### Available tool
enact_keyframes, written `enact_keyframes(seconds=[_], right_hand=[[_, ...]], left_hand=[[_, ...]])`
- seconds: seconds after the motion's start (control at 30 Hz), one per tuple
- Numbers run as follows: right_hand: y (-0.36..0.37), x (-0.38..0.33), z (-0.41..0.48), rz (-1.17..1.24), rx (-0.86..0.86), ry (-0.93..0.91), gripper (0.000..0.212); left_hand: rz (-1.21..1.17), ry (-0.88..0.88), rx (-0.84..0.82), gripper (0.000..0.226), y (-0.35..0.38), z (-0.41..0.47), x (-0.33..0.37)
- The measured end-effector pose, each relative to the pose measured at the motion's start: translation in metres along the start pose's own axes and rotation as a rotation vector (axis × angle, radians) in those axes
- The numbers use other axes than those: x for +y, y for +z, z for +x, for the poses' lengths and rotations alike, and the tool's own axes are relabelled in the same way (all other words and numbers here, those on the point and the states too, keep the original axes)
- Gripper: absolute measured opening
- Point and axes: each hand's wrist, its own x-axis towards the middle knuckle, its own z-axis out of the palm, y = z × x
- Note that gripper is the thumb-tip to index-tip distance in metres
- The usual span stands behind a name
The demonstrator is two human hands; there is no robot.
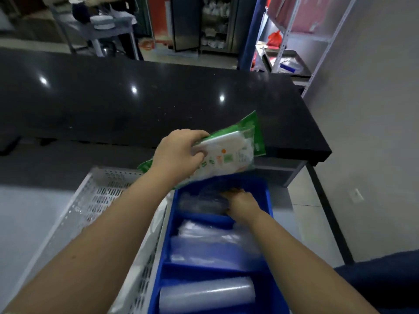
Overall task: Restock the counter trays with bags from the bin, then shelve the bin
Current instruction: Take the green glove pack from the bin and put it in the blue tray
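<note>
We are looking down at a pale lower counter (pixel 27 223) that is carrying a white perforated basket (pixel 90 200) and, just beside it on the right, a blue divided tray (pixel 268 196). Behind them a glossy black countertop (pixel 136 105) is sitting higher, reflecting ceiling lights.

Left hand (pixel 178 152) raised, fingers (pixel 199 154) clamped on load; right hand (pixel 241 203) reaching down, fingers hidden.

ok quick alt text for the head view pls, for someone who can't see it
A person's left hand holds a green and white packet above a blue divided tray, while the right hand reaches into the tray's far compartment among clear plastic bags. A white perforated bin sits to the left, a black counter beyond.
</note>
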Motion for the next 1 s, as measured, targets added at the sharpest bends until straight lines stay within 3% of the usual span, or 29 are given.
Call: enact_keyframes(seconds=[0.17,0.37,0.6,0.77,1.0], right_hand=[[0.009,0.010,0.008,0.045,-0.077,-0.106,0.057],[0.007,0.010,0.023,-0.008,-0.330,-0.122,0.064],[0.005,0.001,0.025,0.042,-0.297,-0.051,0.041],[-0.016,0.003,-0.014,0.065,0.117,-0.177,0.036],[-0.047,-0.002,-0.089,-0.074,0.460,-0.164,0.042]], left_hand=[[0.036,-0.045,0.012,0.040,0.016,-0.006,0.005],[0.033,-0.067,0.015,0.041,0.026,-0.010,0.011],[-0.001,-0.066,0.010,0.038,0.021,-0.011,0.011],[-0.106,-0.052,-0.013,0.034,0.012,-0.010,0.016],[-0.370,-0.052,-0.154,0.035,0.021,0.002,0.037]])
